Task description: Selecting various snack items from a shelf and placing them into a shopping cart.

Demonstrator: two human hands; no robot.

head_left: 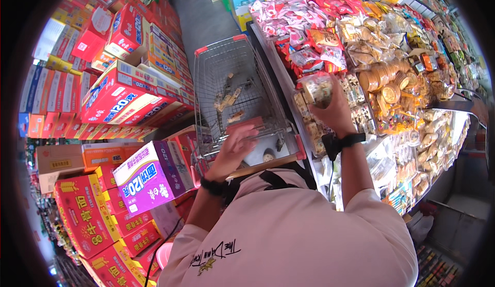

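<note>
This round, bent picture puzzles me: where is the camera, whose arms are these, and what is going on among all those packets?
The camera sits on a person's head and looks down, so the two arms rising from the lower edge are that person's own. Its wide lens bends straight edges near the rim. The right hand holds up a clear snack packet over a display counter heaped with wrapped sweets and round golden biscuits. The left hand reaches to the rear rim of a wire shopping cart, which holds a few small packets. Both wrists wear black bands. To the left stand stacked red cartons and a purple and white box.
</note>
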